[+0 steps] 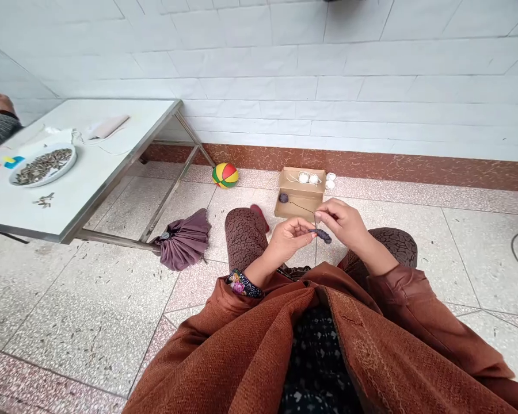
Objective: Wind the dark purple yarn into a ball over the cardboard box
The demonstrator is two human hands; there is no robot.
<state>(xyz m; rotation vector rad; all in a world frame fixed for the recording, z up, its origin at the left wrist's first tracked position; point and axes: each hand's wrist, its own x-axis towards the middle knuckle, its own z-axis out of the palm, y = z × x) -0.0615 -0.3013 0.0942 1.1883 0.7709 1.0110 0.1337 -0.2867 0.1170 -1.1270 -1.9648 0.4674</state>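
Note:
My left hand [288, 237] is closed in a pinch on a small dark purple piece of yarn work [324, 236], which sticks out to the right past the fingertips. Just above it, my right hand [342, 221] has thumb and fingers pinched together on the dark yarn [301, 207]. Whether a thin hook is also between those fingers, I cannot make out. The strand runs back to a dark yarn ball [284, 198] inside an open cardboard box [302, 206] on the floor beyond my knees.
White yarn balls [308, 178] lie on the box's lid, with more beside it. A colourful ball [225, 175] and a folded purple umbrella [185, 240] are left on the floor. The table [125, 146] bears a plate of seeds [71, 164]; another person's hand [2, 103] shows behind.

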